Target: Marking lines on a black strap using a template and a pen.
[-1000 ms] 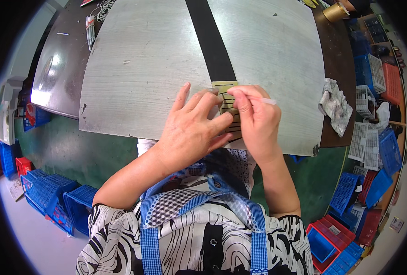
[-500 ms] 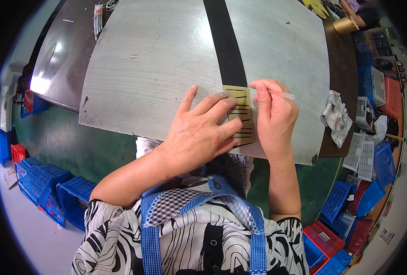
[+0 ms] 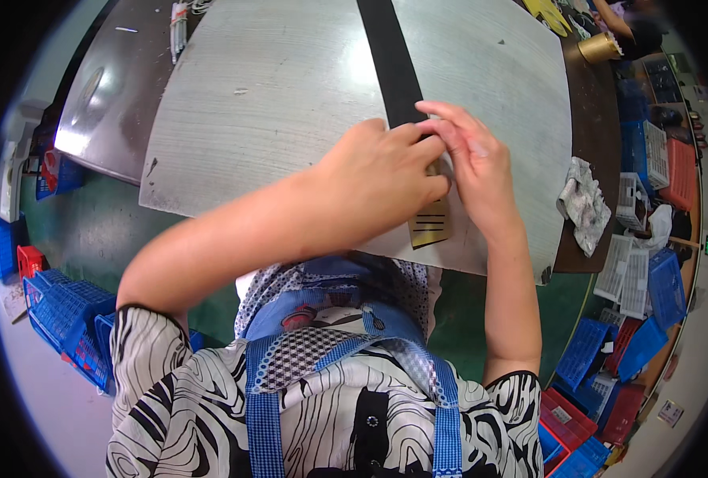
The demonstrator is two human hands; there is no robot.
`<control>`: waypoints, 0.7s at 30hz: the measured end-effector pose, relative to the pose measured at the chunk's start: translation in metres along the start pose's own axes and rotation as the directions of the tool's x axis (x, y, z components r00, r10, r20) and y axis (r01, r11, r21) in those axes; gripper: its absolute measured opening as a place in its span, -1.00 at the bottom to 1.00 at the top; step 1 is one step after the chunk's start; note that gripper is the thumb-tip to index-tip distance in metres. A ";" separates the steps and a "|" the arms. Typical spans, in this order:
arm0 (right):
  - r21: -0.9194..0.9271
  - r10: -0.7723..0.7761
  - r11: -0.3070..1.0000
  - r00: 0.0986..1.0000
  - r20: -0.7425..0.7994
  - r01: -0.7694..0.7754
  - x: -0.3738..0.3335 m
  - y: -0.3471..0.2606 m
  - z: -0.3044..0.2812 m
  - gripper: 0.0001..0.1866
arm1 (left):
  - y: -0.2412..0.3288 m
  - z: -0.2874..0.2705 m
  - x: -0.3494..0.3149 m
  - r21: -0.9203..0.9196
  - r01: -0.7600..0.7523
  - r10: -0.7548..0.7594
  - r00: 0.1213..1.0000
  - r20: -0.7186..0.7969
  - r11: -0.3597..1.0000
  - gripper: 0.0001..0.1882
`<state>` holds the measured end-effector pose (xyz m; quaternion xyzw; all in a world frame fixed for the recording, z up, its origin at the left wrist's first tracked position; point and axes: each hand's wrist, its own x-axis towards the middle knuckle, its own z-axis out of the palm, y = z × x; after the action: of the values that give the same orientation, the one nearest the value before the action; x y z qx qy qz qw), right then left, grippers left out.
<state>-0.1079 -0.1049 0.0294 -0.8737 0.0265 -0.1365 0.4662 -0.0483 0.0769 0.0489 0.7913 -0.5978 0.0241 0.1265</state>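
Observation:
A long black strip point(image 3: 394, 64) runs down the pale board toward me. At its near end lies a yellow slotted template point(image 3: 429, 225) with dark slits, mostly covered by my hands. My left hand point(image 3: 390, 175) reaches over the template with its fingers bent round it; their tips are partly hidden. Close on the right, my right hand point(image 3: 478, 163) meets the left fingertips above the template. Its index finger stretches over the strip and its thumb touches the left fingers. A small pale spot shows in its palm, too unclear to name; the pen is not plainly visible.
The pale board point(image 3: 274, 119) rests on a dark table point(image 3: 119, 80). A crumpled cloth point(image 3: 585, 203) lies at its right edge. White sticks point(image 3: 178, 32) are bundled at the far left, a gold container point(image 3: 599, 48) stands far right near another person's arm point(image 3: 615, 22). Blue baskets point(image 3: 75, 319) stand on the floor.
My left hand has risen off its flat, spread pose and curled its fingers at the template's far part. My right hand has moved to meet it, and the pen no longer shows clearly.

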 end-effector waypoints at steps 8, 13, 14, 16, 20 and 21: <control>-0.238 -0.145 0.958 0.985 0.092 0.163 -0.006 0.013 -0.001 -0.61 | -0.020 0.001 0.013 -0.110 -0.169 0.181 0.977 0.115 0.980 -0.79; -0.261 -0.154 0.951 0.986 0.066 0.166 -0.030 0.002 -0.001 -0.69 | -0.008 -0.009 -0.006 -0.224 -0.103 0.139 0.979 0.152 0.969 -0.66; -0.252 -0.150 0.954 0.987 0.062 0.161 -0.040 -0.001 -0.001 -0.72 | -0.008 -0.012 -0.015 -0.219 -0.069 0.106 0.981 0.160 0.973 -0.67; -0.262 -0.118 0.957 0.992 0.043 0.125 -0.059 -0.005 -0.002 -0.76 | -0.011 -0.020 -0.035 -0.269 0.018 0.016 0.992 0.122 0.963 -0.69; -0.229 -0.170 0.956 0.983 0.066 0.181 -0.091 -0.008 -0.003 -0.86 | -0.024 -0.011 -0.060 -0.770 0.212 -0.359 0.933 -0.023 0.601 -0.73; -0.092 -0.125 0.988 0.992 -0.024 0.122 -0.095 -0.011 -0.002 -0.82 | -0.023 -0.006 -0.055 -0.778 0.207 -0.347 0.938 -0.016 0.593 -0.73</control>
<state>-0.2005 -0.0843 0.0191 -0.8917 -0.0146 -0.1769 0.4164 -0.0410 0.1363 0.0400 0.7407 -0.4075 -0.1856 0.5009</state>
